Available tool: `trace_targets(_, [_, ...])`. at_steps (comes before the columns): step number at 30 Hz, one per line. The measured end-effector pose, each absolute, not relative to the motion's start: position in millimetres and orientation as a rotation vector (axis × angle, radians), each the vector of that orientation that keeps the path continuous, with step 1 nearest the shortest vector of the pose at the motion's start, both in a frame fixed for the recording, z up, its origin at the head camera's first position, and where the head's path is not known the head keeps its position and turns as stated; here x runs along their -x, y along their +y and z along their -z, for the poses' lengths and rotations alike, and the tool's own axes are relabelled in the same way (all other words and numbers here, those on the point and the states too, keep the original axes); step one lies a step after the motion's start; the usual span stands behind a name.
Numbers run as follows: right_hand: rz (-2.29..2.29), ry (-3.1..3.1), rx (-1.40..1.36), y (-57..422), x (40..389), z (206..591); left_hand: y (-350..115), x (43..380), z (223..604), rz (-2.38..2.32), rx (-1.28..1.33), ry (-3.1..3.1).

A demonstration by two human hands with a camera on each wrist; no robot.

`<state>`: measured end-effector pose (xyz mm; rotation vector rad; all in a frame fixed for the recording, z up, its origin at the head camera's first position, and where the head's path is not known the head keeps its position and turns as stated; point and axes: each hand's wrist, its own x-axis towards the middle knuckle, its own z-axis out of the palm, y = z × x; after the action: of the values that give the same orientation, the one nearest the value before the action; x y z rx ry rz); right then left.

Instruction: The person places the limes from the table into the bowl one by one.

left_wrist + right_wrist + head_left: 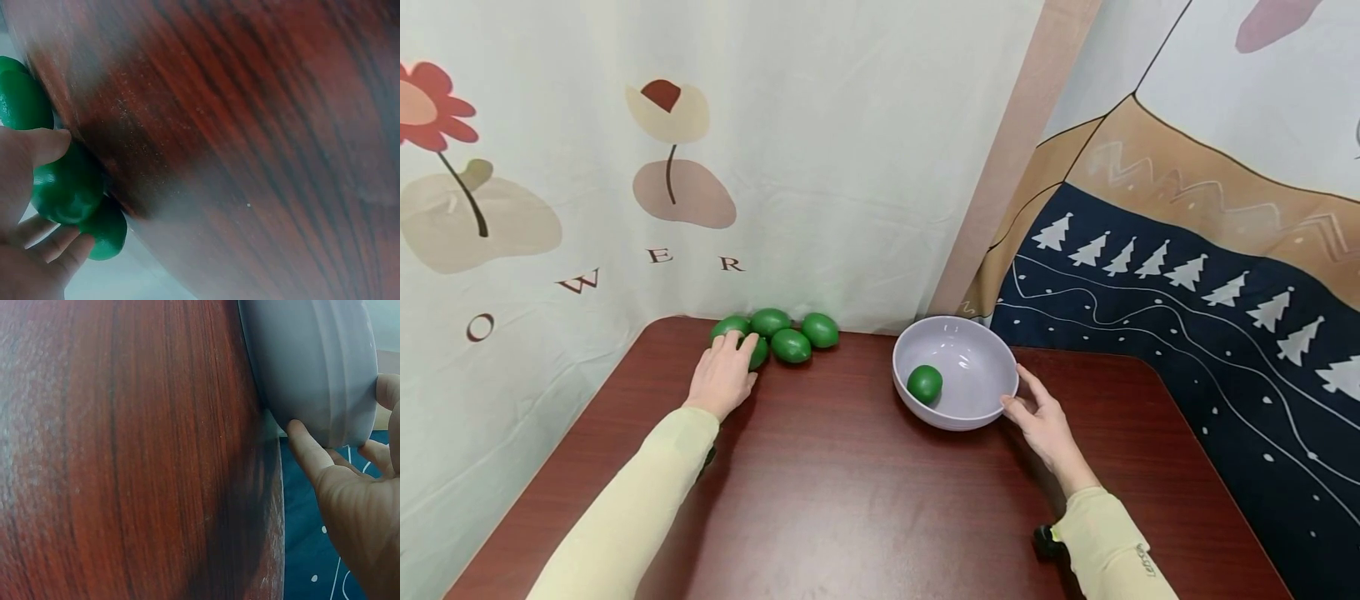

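Several glossy green limes (791, 346) lie in a cluster at the back left of the table. My left hand (722, 377) reaches over the cluster's left side, thumb and fingers on opposite sides of one lime (69, 187). More limes sit close beside that one in the left wrist view. A pale lilac bowl (973, 387) stands upright at the back, right of the middle, with a single lime (925, 384) inside. With my right hand (1043, 425) I hold the bowl's right side. In the right wrist view, the thumb presses the outer wall (300, 375) and fingertips touch near the rim.
The dark red wood-grain table (820, 483) has rounded back corners. A pale curtain (820, 167) with printed flowers hangs right behind its back edge. At the right hangs a dark blue cloth (1097, 308) printed with white trees.
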<state>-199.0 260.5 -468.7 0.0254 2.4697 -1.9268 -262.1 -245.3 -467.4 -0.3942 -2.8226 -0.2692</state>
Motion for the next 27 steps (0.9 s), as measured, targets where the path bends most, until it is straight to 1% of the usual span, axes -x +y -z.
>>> trace_targets(27, [1.913, 2.465, -0.015, 259.5, 196.0, 464.8, -247.3, 259.1, 472.8, 0.349, 0.443, -2.77])
